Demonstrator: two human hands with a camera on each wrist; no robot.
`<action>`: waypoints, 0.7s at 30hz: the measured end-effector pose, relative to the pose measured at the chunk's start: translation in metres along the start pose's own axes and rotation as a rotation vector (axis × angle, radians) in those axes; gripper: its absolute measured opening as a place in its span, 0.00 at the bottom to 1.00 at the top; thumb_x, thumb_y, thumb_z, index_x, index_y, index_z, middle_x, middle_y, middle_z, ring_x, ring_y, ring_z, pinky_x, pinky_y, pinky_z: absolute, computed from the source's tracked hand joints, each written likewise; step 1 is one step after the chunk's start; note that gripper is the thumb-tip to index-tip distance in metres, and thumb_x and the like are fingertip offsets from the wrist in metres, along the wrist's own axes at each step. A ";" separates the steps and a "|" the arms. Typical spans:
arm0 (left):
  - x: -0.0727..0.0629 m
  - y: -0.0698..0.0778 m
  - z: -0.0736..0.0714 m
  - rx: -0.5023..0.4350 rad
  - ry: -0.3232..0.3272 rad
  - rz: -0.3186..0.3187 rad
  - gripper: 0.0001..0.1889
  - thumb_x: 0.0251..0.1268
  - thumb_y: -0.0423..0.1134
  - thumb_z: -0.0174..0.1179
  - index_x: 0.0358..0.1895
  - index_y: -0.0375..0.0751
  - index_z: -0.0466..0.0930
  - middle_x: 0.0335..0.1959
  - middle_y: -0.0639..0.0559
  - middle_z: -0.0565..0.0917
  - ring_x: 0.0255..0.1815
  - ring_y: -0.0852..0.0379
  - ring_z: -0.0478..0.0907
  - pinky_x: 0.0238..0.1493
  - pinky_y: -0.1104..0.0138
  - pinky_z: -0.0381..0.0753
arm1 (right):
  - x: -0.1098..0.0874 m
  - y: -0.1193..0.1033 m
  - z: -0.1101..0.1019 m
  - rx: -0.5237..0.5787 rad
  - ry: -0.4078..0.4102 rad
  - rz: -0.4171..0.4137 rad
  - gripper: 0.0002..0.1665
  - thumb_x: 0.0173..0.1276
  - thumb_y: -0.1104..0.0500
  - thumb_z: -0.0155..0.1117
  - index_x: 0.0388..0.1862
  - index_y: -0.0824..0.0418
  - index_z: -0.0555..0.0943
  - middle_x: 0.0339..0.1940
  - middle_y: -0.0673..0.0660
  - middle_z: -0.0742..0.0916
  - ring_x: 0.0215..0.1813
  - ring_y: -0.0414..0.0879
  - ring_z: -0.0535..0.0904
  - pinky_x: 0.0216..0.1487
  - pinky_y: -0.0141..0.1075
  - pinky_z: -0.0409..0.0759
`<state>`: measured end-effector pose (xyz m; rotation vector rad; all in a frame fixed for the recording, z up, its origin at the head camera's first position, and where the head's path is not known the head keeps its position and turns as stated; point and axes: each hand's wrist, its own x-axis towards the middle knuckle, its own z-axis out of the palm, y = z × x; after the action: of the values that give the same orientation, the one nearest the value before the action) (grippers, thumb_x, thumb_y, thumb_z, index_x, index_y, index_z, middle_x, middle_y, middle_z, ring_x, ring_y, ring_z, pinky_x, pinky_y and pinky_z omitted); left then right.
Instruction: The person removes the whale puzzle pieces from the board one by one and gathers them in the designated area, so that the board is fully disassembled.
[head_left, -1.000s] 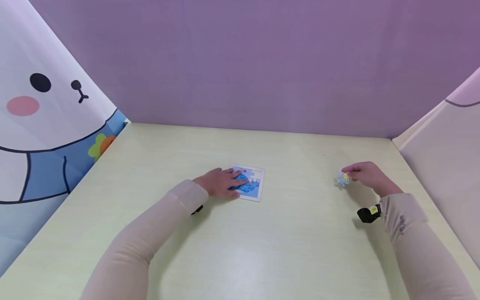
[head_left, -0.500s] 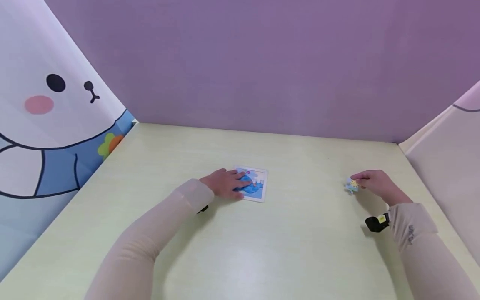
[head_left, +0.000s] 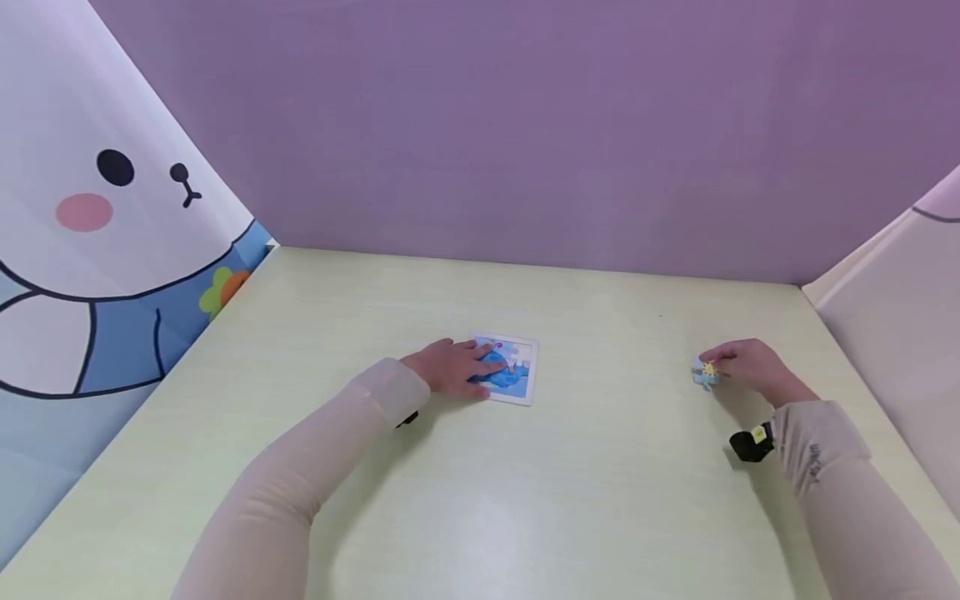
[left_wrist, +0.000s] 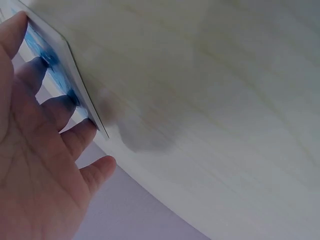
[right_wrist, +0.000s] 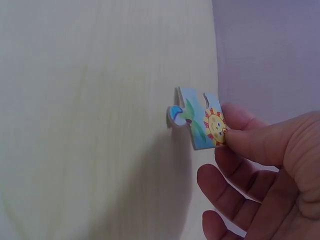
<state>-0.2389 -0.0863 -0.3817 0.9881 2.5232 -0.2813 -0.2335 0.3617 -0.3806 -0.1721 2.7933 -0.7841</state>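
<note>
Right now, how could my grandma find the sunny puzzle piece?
Over the right side of the pale table, find the right hand. It pinches one small, loose puzzle piece. Its yellow sun sets it apart from the white-framed puzzle under the left hand.

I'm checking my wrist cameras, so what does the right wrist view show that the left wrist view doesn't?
Only the right wrist view shows the right hand pinching a puzzle piece printed with a sun. Only the left wrist view shows the left hand touching a framed puzzle. Both show pale tabletop and purple backdrop.
</note>
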 end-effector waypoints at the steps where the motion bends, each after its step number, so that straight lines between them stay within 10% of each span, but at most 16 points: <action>1: 0.000 0.000 0.000 0.000 -0.001 -0.002 0.33 0.72 0.62 0.41 0.77 0.59 0.49 0.78 0.49 0.48 0.76 0.44 0.47 0.69 0.48 0.54 | 0.000 0.000 0.001 -0.001 -0.001 -0.002 0.17 0.67 0.67 0.53 0.49 0.75 0.80 0.50 0.76 0.81 0.43 0.55 0.78 0.38 0.38 0.73; 21: 0.000 0.003 -0.004 -0.001 -0.021 -0.034 0.34 0.71 0.62 0.42 0.77 0.61 0.48 0.78 0.51 0.47 0.76 0.46 0.47 0.68 0.48 0.57 | 0.009 0.002 0.009 -0.056 -0.001 -0.005 0.17 0.68 0.67 0.52 0.51 0.75 0.78 0.48 0.76 0.80 0.46 0.64 0.76 0.45 0.53 0.73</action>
<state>-0.2377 -0.0832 -0.3785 0.9378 2.5232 -0.2992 -0.2397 0.3570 -0.3911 -0.1900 2.8164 -0.7072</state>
